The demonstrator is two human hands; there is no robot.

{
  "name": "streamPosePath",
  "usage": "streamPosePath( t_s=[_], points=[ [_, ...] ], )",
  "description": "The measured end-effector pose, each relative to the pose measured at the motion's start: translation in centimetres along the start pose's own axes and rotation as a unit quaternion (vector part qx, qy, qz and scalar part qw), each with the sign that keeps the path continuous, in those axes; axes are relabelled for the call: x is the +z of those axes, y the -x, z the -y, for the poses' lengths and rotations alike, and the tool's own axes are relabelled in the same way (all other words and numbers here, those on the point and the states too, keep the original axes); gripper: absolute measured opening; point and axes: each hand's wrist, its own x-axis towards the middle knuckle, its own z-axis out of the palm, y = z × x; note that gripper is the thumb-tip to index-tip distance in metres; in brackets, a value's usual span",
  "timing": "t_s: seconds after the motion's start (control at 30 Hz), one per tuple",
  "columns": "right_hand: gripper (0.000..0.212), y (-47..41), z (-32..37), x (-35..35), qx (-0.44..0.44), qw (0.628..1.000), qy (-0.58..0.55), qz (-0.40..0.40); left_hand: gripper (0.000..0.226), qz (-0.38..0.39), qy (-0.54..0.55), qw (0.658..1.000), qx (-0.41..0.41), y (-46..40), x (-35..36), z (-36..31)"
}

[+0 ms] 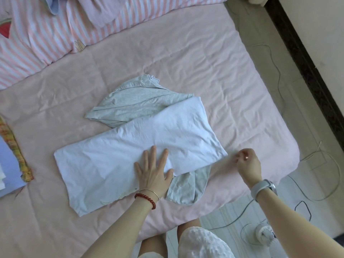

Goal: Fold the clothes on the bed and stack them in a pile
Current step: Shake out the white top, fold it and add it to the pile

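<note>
A white garment [111, 161] lies folded into a long strip across the pink bed sheet [186, 62]. Under it lies a crumpled grey garment [137, 103], with another grey part [188, 187] sticking out at the near edge. My left hand [154, 172] presses flat on the white garment near its near edge, fingers spread. My right hand [247, 164] hovers just off the white garment's right corner, fingers loosely curled, holding nothing that I can see.
A pile of folded clothes [11, 164] sits at the left edge of the bed. A pink striped duvet [46, 34] lies along the far side. Cables [279, 71] and a small fan [260, 233] are on the floor to the right.
</note>
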Motion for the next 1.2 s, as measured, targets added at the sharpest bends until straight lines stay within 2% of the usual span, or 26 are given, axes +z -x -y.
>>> streamPosePath(
  t_s=[0.07, 0.1, 0.2, 0.27, 0.33, 0.37, 0.43, 0.53, 0.67, 0.73, 0.8, 0.83, 0.9, 0.97, 1.1, 1.13, 1.17, 1.2],
  points=[
    [0.021, -0.1, 1.4, 0.1, -0.035, 0.999, -0.026, -0.028, 0.067, -0.002, -0.007, 1.000, 0.003, 0.0, 0.1, 0.1],
    [0.024, -0.1, 2.6, 0.4, -0.065, 0.997, -0.041, -0.015, 0.068, -0.003, -0.010, 1.000, 0.004, 0.0, 0.1, 0.1],
    [0.038, -0.8, 6.7, 2.2, -0.094, 0.989, -0.075, 0.090, 0.068, -0.002, -0.009, 1.000, 0.008, 0.1, 0.0, 0.3],
    [0.032, -1.7, 9.0, 3.4, -0.066, 0.983, -0.099, 0.142, 0.067, 0.002, -0.004, 1.000, 0.008, 0.3, -0.1, 0.4],
    [0.020, -2.3, 10.6, 4.2, -0.036, 0.981, -0.120, 0.149, 0.067, 0.004, 0.003, 1.000, 0.012, 0.3, -0.2, 0.7],
    [0.022, -2.4, 11.2, 4.5, -0.037, 0.985, -0.100, 0.135, 0.066, 0.005, 0.008, 1.000, 0.015, 0.4, -0.2, 0.8],
    [0.024, -1.9, 11.6, 4.6, -0.093, 0.994, -0.007, 0.055, 0.065, 0.006, 0.021, 1.000, 0.021, 0.4, -0.2, 1.0],
    [0.015, 1.0, 11.5, 4.7, -0.228, 0.971, 0.052, -0.055, 0.064, 0.006, 0.043, 0.999, 0.031, 0.4, -0.3, 1.2],
    [0.008, 4.9, 10.3, 4.6, -0.340, 0.935, 0.062, -0.079, 0.059, 0.013, 0.107, 0.994, 0.035, 0.4, -0.9, 1.5],
    [0.007, 6.3, 10.5, 4.2, -0.356, 0.930, 0.072, -0.059, 0.051, -0.009, 0.200, 0.979, 0.028, 0.4, -1.8, 2.0],
    [0.007, 7.7, 11.5, 4.1, -0.377, 0.922, 0.087, -0.017, 0.035, -0.041, 0.373, 0.927, -0.013, 0.7, -3.1, 3.0],
    [0.007, 8.6, 12.4, 4.3, -0.379, 0.921, 0.089, 0.009, 0.028, -0.044, 0.469, 0.880, -0.050, 1.1, -4.0, 3.8],
    [0.006, 10.9, 14.6, 5.2, -0.370, 0.924, 0.068, 0.068, 0.020, -0.038, 0.629, 0.765, -0.130, 2.4, -5.7, 6.1],
    [0.006, 13.8, 17.0, 7.0, -0.363, 0.922, 0.037, 0.128, 0.019, -0.020, 0.725, 0.663, -0.188, 3.8, -6.7, 9.3],
    [0.006, 20.9, 21.0, 12.9, -0.354, 0.901, -0.010, 0.251, 0.037, 0.012, 0.847, 0.483, -0.221, 6.8, -6.6, 16.9],
    [0.001, 22.6, 21.7, 14.6, -0.347, 0.890, -0.027, 0.294, 0.042, 0.007, 0.865, 0.451, -0.220, 7.4, -6.1, 18.9],
    [0.008, 24.2, 22.4, 16.1, -0.340, 0.878, -0.037, 0.335, 0.046, 0.001, 0.873, 0.437, -0.215, 7.9, -5.7, 20.7],
    [0.016, 25.4, 22.7, 17.6, -0.339, 0.865, -0.036, 0.367, 0.051, 0.000, 0.866, 0.454, -0.210, 8.2, -5.2, 22.3]
  ],
)
